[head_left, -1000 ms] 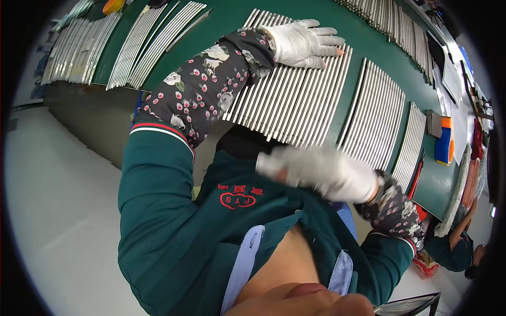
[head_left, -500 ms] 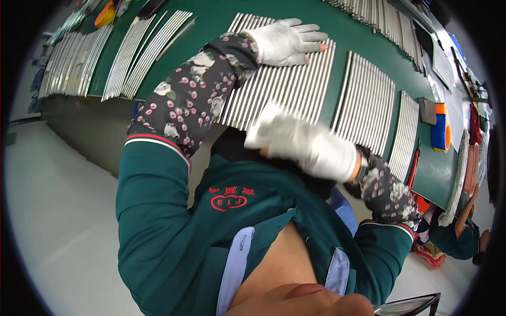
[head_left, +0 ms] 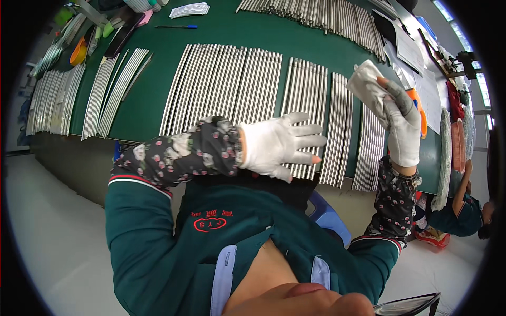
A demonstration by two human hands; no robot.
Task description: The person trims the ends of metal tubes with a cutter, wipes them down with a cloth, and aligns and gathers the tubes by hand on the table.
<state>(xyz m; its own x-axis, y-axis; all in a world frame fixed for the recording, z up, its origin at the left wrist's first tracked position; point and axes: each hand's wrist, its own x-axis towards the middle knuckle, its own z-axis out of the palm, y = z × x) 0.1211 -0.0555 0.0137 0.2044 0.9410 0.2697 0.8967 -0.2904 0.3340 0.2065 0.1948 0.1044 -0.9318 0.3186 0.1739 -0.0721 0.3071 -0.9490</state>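
Note:
My left hand, in a white glove with bare fingertips showing, lies flat with its fingers spread over the near ends of a group of silver metal rods. To its left a wider row of the same rods lies side by side on the green tabletop. My right hand, gloved too, is raised at the right above the table and grips a folded white cloth. Below that hand and cloth lie two narrower groups of rods.
More rods lie along the far side, and bundles lie at the left. An orange tape dispenser is partly hidden behind my right hand. A blue pen and a dark phone lie at the far left. Another person is at the right.
My left hand has come nearer and onto the rod group further right. The right hand has lifted the cloth from the near rod ends up to the right. The rod groups are spaced differently.

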